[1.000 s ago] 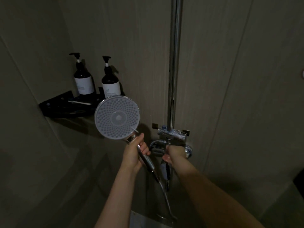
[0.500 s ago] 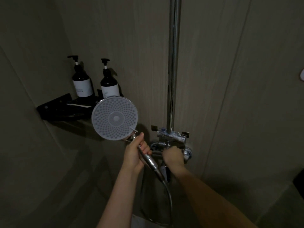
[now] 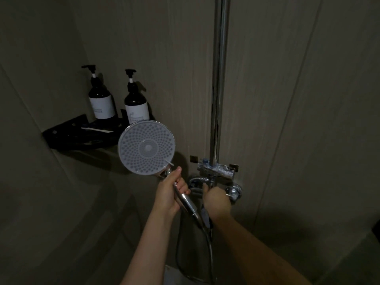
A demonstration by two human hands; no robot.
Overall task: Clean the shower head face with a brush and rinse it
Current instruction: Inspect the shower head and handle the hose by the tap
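Observation:
My left hand [image 3: 169,194] grips the chrome handle of the round shower head [image 3: 146,147], whose pale nozzle face is turned toward me. No water shows at the face. My right hand [image 3: 217,199] is curled around the lever of the chrome mixer valve [image 3: 216,173] on the wall, just right of the handle. A white toothbrush [image 3: 96,129] lies on the black corner shelf [image 3: 61,138] to the left of the shower head. The hose [image 3: 208,243] loops down from the handle.
Two dark pump bottles [image 3: 101,101] [image 3: 136,106] stand on the corner shelf. A vertical chrome riser pipe [image 3: 219,79] rises from the valve. Dim tiled walls enclose the corner.
My right hand has shifted upward on the valve lever. The shower head has stayed nearly in place, its face still toward me.

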